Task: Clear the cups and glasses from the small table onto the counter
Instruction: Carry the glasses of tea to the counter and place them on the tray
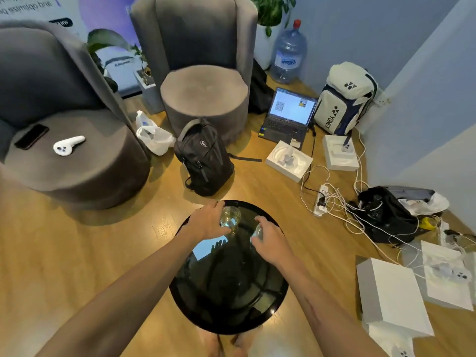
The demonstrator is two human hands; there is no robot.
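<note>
Fingers of left hand [210, 220] are curled round clear drinking glass [230, 218]; right hand [270, 239] grips second, mostly hidden glass [257, 231], both positioned for lifting off round black glossy table [226, 292].

Worktop [226, 305]: round, black, glossy; near half bare and open to a reach from the near edge, far end taken up by two glasses, the left glass [230, 218] and the right glass [257, 233], each with a hand around it (left hand [210, 222], right hand [271, 240]), a narrow gap between them. Floor beyond the far rim: black backpack [203, 158] standing just past it, two grey armchairs [203, 99] behind and to the left, bare wood floor [77, 253] open on the left. Right side: power strip [322, 199] with tangled white cables [342, 202], black bag [386, 215] and white boxes [391, 295] crowd the floor.
</note>
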